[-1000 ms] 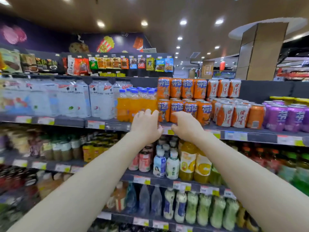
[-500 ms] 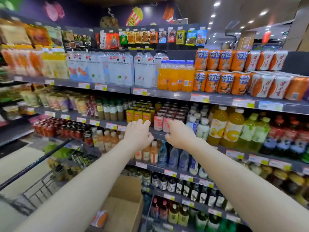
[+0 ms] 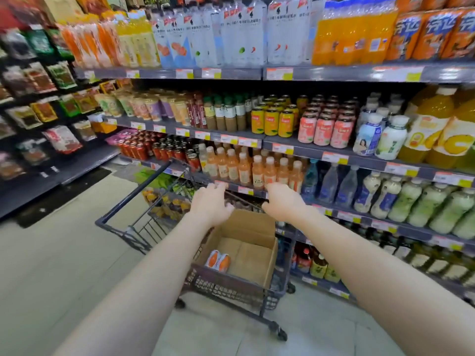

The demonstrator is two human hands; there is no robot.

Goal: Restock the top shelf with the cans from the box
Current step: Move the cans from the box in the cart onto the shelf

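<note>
We are reaching both arms forward and down toward the shopping cart. Our left hand is hanging palm down with its fingers loosely spread, gripping nothing. Our right hand is doing the same just beside it, relaxed and empty, and the two hands are not touching each other. Both are hovering over the far rim of the cardboard box; we cannot tell how high above it they are.

The box is sitting open-topped in the cart's basket. Two orange cans are lying side by side, touching, in its near left corner, and bare cardboard is showing across the rest of the box floor.

The highest shelf in view is running across the top of the picture. A row of shelved cans, orange with blue characters, is standing on it at the far right. They are just beside orange soda bottles, with clear bottles further left. The cart is standing on the pale floor close against the drinks shelving, well below that shelf.
</note>
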